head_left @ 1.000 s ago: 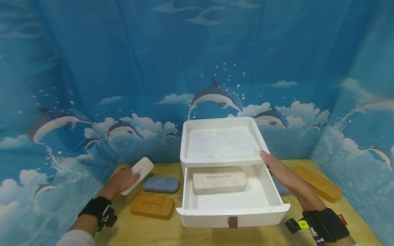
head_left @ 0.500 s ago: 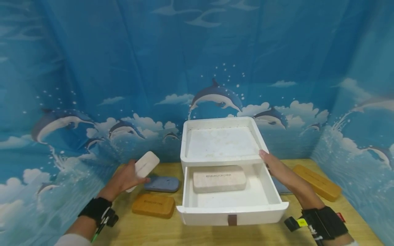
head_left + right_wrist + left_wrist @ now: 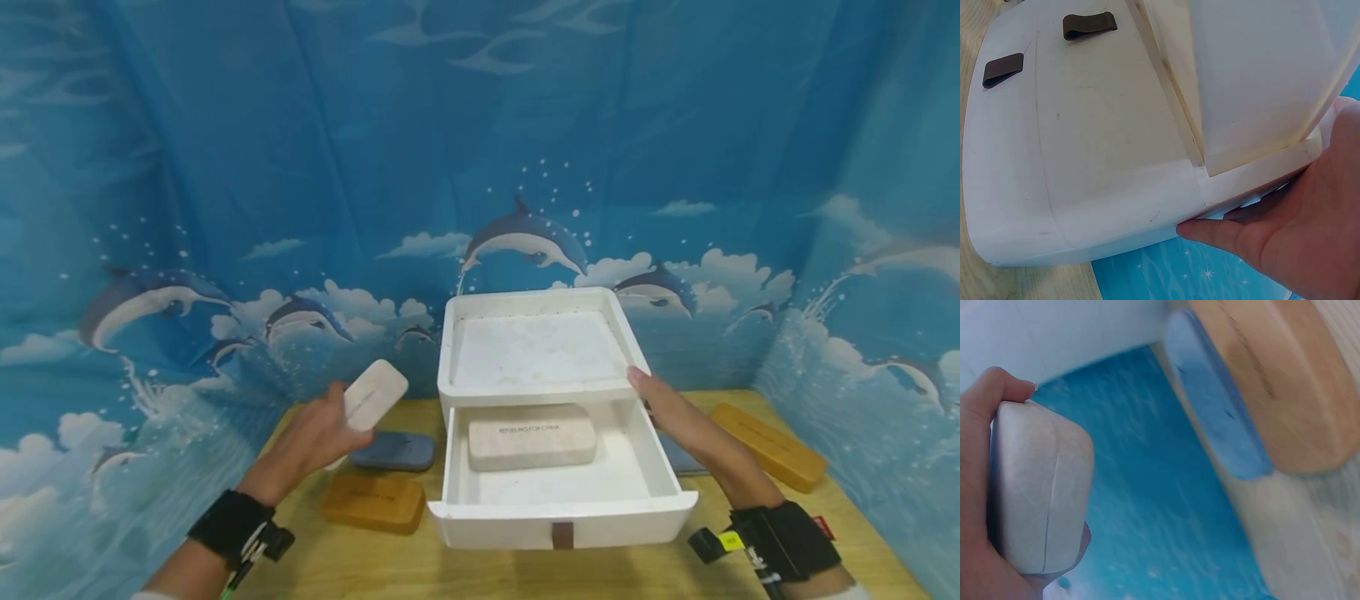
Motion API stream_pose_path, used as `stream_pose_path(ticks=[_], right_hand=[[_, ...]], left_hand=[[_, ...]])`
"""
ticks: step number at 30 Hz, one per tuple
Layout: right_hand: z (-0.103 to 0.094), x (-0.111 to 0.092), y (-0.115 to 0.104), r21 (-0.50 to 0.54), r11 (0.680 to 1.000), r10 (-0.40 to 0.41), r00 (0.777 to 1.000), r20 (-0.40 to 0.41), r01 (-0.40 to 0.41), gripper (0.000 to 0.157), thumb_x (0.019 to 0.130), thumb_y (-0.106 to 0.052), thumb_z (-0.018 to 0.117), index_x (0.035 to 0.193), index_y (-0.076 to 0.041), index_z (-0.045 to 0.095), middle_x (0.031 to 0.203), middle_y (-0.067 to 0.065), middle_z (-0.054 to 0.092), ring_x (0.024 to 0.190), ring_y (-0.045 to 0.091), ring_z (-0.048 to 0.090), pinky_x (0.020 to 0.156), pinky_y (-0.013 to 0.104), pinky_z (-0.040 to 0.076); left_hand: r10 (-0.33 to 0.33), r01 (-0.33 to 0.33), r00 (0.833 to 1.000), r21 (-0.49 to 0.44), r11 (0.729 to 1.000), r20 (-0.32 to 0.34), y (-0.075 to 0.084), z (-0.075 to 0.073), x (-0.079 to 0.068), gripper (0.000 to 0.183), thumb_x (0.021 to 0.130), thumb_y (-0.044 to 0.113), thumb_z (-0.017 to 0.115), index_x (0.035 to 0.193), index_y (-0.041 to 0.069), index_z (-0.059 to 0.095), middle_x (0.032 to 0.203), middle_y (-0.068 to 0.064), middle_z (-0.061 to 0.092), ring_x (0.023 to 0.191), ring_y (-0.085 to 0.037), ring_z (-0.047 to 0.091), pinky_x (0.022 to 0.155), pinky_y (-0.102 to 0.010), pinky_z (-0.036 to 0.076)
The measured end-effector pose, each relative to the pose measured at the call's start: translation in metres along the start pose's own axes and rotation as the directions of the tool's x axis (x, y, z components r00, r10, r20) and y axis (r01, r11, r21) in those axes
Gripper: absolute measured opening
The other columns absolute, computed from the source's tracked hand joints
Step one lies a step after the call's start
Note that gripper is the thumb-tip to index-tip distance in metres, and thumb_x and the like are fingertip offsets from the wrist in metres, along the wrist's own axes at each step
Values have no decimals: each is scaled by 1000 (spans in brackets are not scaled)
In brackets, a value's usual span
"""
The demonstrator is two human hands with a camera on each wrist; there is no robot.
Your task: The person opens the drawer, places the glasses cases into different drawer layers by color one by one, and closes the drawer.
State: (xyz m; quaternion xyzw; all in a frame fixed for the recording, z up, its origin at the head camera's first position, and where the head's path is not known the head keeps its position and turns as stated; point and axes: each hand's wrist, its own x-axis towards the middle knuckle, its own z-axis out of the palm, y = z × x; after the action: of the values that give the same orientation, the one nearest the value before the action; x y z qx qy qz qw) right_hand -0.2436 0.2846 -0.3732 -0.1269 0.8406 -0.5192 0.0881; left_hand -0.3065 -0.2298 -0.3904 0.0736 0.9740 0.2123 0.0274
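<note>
From my head feed, a blue dolphin-print curtain (image 3: 360,167) surrounds the wooden desk (image 3: 480,575). My left hand (image 3: 318,437) is clamped around a white case (image 3: 377,394), raised over the desk's back left corner. Below it lie a grey-blue case (image 3: 396,451) and, nearer the front edge, a left mustard case (image 3: 375,505). My right hand (image 3: 675,410) grips the rim at the right side of the white drawer unit (image 3: 540,392), which stands toward the back edge. Its extended drawer (image 3: 491,533) carries a beige case (image 3: 531,446) in the back left corner. A right mustard case (image 3: 772,446) lies along the desk's right edge.
</note>
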Motion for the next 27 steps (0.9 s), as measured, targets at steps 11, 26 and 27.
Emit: stream_pose_path(ticks=[11,26,27], right_hand=[[-2,3,1,-3,1000,-8,1000,2,8,67,112,-54,14,168,-17,10,169,25,20,149,54,32,107,71,46],[-2,2,0,-4,1000,-19,1000,8,19,66,112,-52,15,168,-16,10,167,26,23,147,54,35,104,70,47],[-2,2,1,-4,1000,-24,1000,7,24,66,112,-51,15,168,-16,10,166,27,24,146,54,36,104,70,48]], left_hand=[[108,-114,988,-54,992,-112,40,-15,-24,95,83,38,77,152,1,24,111,-26,64,66,-20,61,48,-28,46],[399,-408,890,1,913,-220,87,-31,-47,76,75,39,87,131,4,49,106,-11,60,79,-16,55,61,-28,47],[434,-443,871,15,896,-231,89,-32,-47,74,75,38,87,130,5,51,106,-9,59,79,-15,54,62,-27,47]])
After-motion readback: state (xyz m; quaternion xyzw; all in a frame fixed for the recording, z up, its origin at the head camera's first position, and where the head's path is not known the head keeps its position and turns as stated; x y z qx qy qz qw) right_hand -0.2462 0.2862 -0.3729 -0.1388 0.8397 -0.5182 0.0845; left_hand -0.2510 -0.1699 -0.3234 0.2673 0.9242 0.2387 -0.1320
